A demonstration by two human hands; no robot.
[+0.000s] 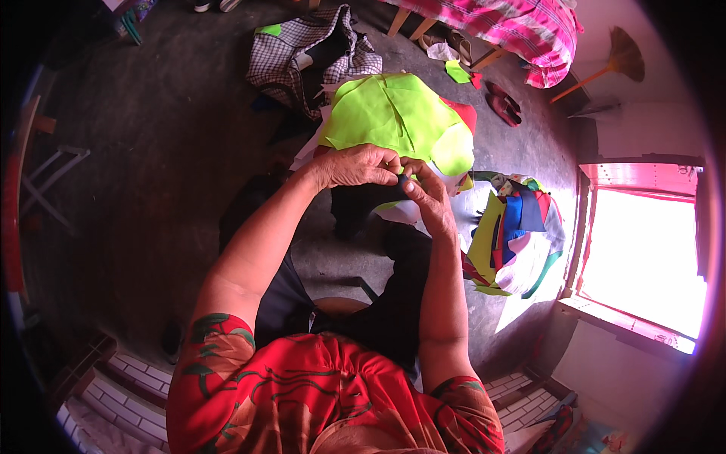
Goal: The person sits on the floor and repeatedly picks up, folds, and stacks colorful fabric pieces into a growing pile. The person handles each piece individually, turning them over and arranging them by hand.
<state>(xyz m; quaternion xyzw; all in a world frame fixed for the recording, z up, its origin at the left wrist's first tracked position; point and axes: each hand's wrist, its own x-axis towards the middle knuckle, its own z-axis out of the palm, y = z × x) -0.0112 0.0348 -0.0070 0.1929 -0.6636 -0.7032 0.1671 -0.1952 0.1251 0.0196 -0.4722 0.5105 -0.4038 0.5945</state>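
Both my hands meet in front of me at the near edge of a neon yellow-green cloth (378,113) that lies on top of a heap. My left hand (359,165) is closed, with its fingertips pinched together. Against it, my right hand (429,195) has thumb and fingers pressed together too. A small dark bit (403,180) shows between the two sets of fingertips, too small to name. Whether the fingers also grip the cloth's edge is hidden. Red and white pieces stick out from under the green cloth.
To the right lies a pile of coloured cloth pieces (514,227). Beyond the heap is a checked cloth bag (291,64). Dark red shoes (503,104), a broom (622,60) and a table with a pink checked cover (522,34) stand at the far right. Bright light enters through an opening (643,257).
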